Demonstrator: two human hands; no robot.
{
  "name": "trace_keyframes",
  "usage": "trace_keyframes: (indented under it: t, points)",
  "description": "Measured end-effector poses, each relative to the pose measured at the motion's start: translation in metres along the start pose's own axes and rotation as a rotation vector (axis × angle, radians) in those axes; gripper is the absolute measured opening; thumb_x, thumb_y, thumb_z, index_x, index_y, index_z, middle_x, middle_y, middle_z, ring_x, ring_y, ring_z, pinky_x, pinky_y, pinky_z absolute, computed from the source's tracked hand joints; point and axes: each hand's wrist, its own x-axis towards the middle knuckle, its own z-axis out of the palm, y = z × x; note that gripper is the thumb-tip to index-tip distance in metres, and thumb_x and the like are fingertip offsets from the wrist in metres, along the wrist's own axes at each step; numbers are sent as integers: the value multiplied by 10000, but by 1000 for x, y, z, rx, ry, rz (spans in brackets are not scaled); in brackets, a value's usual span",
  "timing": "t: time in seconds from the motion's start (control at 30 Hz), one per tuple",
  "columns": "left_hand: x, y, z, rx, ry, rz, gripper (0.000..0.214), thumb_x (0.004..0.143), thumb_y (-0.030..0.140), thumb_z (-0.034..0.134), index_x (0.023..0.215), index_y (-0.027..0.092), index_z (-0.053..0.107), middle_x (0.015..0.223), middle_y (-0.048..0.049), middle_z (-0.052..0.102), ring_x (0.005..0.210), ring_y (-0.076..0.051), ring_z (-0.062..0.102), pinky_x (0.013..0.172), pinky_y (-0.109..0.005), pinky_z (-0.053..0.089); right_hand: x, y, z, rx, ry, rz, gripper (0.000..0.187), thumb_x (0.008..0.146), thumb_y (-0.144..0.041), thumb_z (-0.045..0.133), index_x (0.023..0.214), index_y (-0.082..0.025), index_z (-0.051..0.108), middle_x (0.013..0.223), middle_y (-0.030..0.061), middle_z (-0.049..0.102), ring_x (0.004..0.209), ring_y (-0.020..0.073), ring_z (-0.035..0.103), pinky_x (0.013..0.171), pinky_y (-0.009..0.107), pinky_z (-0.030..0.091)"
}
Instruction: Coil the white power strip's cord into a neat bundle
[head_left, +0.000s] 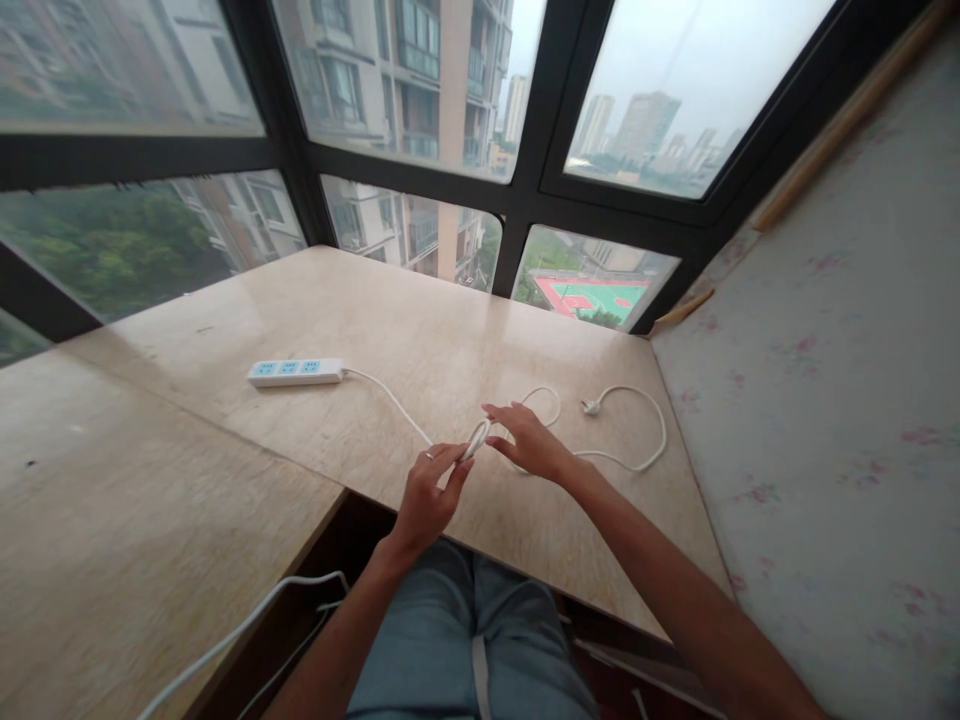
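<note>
A white power strip (295, 372) with blue sockets lies on the beige marble sill. Its white cord (390, 400) runs right to my hands, then loops on to the plug (592, 406) near the right edge. My left hand (429, 494) pinches a folded bend of the cord between thumb and fingers. My right hand (528, 440) rests just right of it, fingers stretched out over the cord and touching the loop.
The marble sill (225, 330) fills a bay-window corner with dark-framed glass (517, 215) behind. A floral wall (840, 400) stands at the right. Another white cable (247, 620) hangs below the sill's front edge by my knees.
</note>
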Motion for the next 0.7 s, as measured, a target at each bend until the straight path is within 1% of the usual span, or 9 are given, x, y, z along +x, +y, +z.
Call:
trace_keyframes:
  t: [0.1,0.17,0.2,0.27,0.37,0.47,0.53,0.63,0.7]
  points:
    - [-1,-11,-8,25,-50,6,261,936,305,481,1075,167,653,1043,-104,690,1017,-200,623,915,-358,486,-5,18,2,37,-47,72,270,883,-246,559,1123,-216,677,1025,99,724,969,238,652,905,426,469]
    - [0,-26,-15,111,-79,-2,304,938,319,467,1147,166,627,1123,-117,669,1092,-212,597,959,-379,464,-11,30,-1,75,-32,111,211,876,-245,566,1014,-215,723,920,83,732,855,220,663,795,365,495]
    - [1,-36,-18,180,-105,-4,328,939,316,457,1191,169,607,1177,-125,651,1144,-223,573,985,-398,443,-15,35,-4,99,-9,125,191,866,-255,584,978,-217,735,873,72,730,802,211,662,762,346,494]
    - [5,-54,-21,340,-210,16,368,935,283,440,1268,181,563,1292,-137,594,1256,-252,496,1023,-448,391,-22,42,-12,156,64,145,164,842,-292,630,934,-227,750,809,54,724,716,192,650,714,322,487]
    - [13,-74,-18,544,-373,65,444,917,227,459,1360,218,483,1414,-137,495,1368,-278,362,1048,-501,310,-30,46,-22,231,202,169,184,824,-365,665,913,-235,760,785,50,724,670,184,640,664,308,478]
    - [24,-83,-6,651,-404,120,480,896,205,513,1372,243,471,1405,-132,502,1375,-285,343,1045,-500,272,-35,46,-29,303,273,181,212,806,-404,688,913,-238,765,805,56,733,703,189,656,658,305,481]
    - [33,-84,3,668,-367,155,418,884,201,547,1299,247,547,1297,-126,583,1308,-284,423,1019,-485,281,-39,46,-32,344,281,183,214,794,-407,702,914,-240,765,815,56,737,722,192,664,665,306,489]
    - [44,-85,12,664,-315,206,180,885,208,561,998,237,699,1032,-93,669,1065,-251,571,938,-449,328,-48,51,-38,359,329,230,198,781,-401,713,889,-246,769,825,53,742,738,199,670,672,311,503]
    - [51,-86,14,661,-292,225,160,892,220,559,849,223,713,914,-74,677,922,-224,595,868,-410,359,-57,57,-42,340,374,291,182,771,-398,717,863,-250,771,826,48,747,751,205,676,692,320,512]
